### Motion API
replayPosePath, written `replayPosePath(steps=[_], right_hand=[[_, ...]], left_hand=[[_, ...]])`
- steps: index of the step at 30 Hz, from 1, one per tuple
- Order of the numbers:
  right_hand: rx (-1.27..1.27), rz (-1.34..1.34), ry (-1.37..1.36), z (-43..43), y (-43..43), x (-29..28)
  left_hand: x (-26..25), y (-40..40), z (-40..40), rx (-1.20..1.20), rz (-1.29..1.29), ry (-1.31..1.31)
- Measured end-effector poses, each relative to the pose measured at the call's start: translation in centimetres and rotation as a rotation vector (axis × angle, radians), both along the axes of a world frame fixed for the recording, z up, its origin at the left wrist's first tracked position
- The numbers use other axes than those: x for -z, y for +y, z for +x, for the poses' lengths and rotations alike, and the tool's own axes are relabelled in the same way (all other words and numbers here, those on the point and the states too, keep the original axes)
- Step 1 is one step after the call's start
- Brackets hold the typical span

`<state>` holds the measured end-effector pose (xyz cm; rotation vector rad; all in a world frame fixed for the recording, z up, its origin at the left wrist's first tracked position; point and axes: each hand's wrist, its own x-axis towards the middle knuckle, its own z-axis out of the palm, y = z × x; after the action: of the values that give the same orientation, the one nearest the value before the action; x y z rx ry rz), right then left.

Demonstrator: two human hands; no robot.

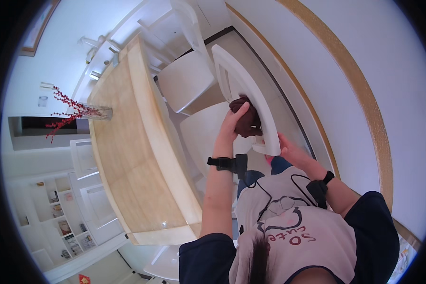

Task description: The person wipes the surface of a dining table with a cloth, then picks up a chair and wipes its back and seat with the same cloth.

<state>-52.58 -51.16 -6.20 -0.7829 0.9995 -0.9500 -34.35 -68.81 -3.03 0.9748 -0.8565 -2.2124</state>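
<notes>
My left hand (235, 119) holds a bunched dark brown cloth (246, 119) against the inner side of the backrest of a white chair (248, 83). At the lower end of that backrest, my right hand (287, 147) touches its outer edge with the fingers partly hidden behind it. The seat of the chair (202, 127) extends left under the cloth, towards the table. Both wrists wear black straps with small devices and cables.
A beige stone-topped dining table (142, 152) stands at the left, bearing a glass vase (104, 112) with red berry branches (71, 103). A second white chair (186, 80) stands beyond. A white wall with gold trim (362, 88) runs along the right.
</notes>
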Motion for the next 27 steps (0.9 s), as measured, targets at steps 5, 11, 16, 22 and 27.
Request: replayPosePath(steps=[5,11,16,22,27], right_hand=[[0.160,0.058,-0.176,2.0,-2.1,-3.0],[0.238,0.119,-0.193,1.9,-2.5,-1.8],[0.335,0.154,-0.195,2.4,-2.7,-2.6],[0.385,0.131,-0.259,2.4,-2.5,-4.3],[0.398,0.093,-0.258,-1.2,-1.8,-6.0]], left_hand=[[3.4,-3.4,0.0,0.236,-0.022,-0.324],[6.0,-4.5,-0.7,0.210,0.005,-0.196],[9.0,-5.3,-2.3,0.330,0.265,-0.019],[8.3,-4.5,-3.6,0.244,0.248,0.006],[6.5,-3.9,-8.2,0.184,0.291,0.095]])
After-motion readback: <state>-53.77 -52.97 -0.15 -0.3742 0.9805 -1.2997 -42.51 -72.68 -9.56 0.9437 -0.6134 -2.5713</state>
